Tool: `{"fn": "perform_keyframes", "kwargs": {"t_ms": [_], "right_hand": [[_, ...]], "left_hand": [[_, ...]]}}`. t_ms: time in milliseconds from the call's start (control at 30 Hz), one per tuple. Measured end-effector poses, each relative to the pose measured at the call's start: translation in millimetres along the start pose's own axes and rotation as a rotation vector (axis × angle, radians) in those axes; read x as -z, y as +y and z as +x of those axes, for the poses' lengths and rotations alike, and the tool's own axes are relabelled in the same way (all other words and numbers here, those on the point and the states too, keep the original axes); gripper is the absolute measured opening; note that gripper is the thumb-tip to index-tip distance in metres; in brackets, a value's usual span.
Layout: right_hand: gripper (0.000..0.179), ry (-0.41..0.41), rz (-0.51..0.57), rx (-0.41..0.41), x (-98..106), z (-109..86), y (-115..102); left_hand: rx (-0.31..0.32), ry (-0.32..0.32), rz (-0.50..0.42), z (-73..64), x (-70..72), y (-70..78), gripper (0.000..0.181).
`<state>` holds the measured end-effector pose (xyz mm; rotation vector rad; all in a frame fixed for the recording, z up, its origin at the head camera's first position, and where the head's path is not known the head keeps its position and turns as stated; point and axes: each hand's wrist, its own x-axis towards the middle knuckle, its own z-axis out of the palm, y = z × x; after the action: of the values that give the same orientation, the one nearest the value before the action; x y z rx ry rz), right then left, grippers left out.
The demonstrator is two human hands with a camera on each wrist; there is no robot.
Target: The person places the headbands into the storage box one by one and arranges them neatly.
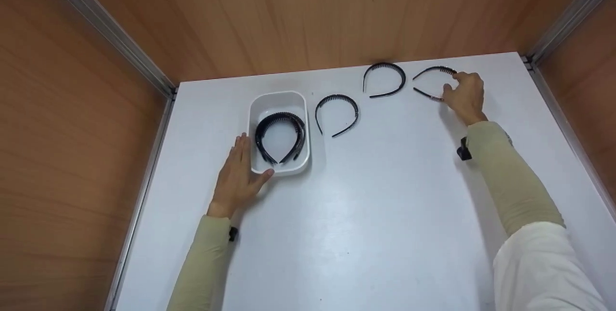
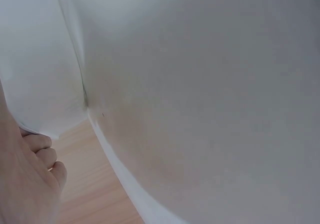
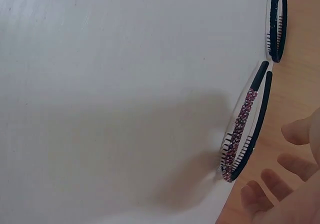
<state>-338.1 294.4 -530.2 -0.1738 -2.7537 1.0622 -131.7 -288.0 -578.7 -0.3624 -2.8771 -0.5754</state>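
My left hand point(image 1: 234, 176) lies along the left side of a white tray point(image 1: 308, 145), fingers straight and thumb at its near corner. Several black toothed headbands point(image 1: 260, 140) are stacked in the tray. At the far right, my right hand point(image 1: 466, 94) reaches over the closed end of a headband point(image 1: 435, 69), thumb and fingers spread around it. The right wrist view shows pinkish glitter on that headband point(image 3: 242, 119), with a gap between it and the fingers. In the left wrist view my left hand point(image 2: 30, 174) shows at the tray wall.
A black headband point(image 1: 356, 113) lies just right of the tray. Another headband point(image 1: 403, 77) rests by the back edge, left of my right hand. Wood-grain panels point(image 1: 308, 17) enclose the white table point(image 1: 346, 214) at the back and sides.
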Motion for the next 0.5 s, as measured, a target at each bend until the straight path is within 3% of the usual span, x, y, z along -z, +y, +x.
{"fn": "perform_keyframes", "kwargs": {"t_ms": [233, 500], "right_hand": [[0.045, 0.021, 0.003, -0.078, -1, 1.1, 9], [0.044, 0.031, 0.019, -0.096, -1, -0.8, 19]], "left_hand": [[-0.004, 0.009, 0.003, 0.2, 0.6, -1.1, 0.109], [0.01, -0.018, 0.0, 0.1, -0.5, 0.3, 0.109]]}}
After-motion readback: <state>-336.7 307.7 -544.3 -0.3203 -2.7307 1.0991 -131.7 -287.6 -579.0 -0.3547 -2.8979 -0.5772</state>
